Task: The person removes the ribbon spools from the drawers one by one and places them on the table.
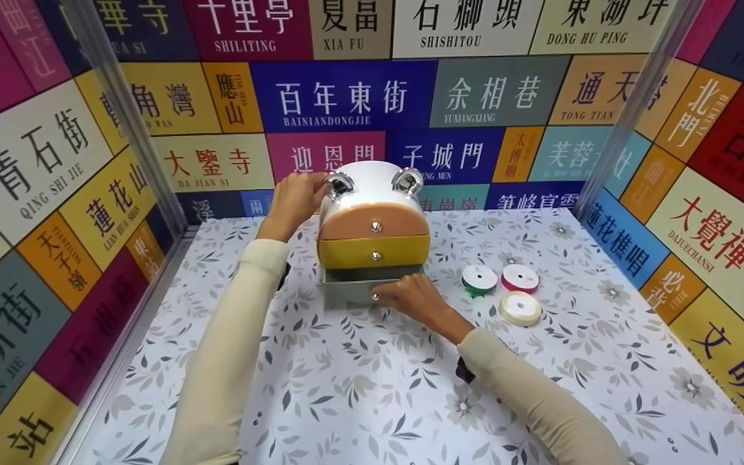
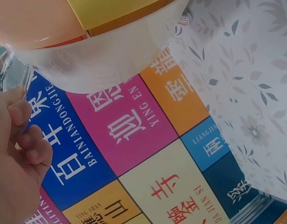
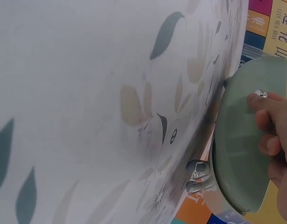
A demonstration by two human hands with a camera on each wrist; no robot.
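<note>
A rounded white drawer box (image 1: pixel 372 184) stands on the table, with an orange drawer (image 1: pixel 352 221), a yellow drawer (image 1: pixel 346 254) and a grey-green bottom drawer (image 1: pixel 349 294). The bottom drawer is pulled out and its visible inside is bare. My right hand (image 1: pixel 417 298) pinches its silver knob (image 3: pixel 260 93); the other two drawers are closed. At the top left of the box, my left hand (image 1: pixel 294 200) grips a silver ring-shaped ear (image 1: pixel 340 183). The left wrist view shows fingertips against that clear, shiny ring (image 2: pixel 17 70).
Right of the box lie three ribbon spools: green (image 1: pixel 478 279), red (image 1: pixel 520 278) and cream (image 1: pixel 520 308). A leaf-patterned cloth (image 1: pixel 346 387) covers the table. Panels with large characters (image 1: pixel 346 97) wall in the back and both sides.
</note>
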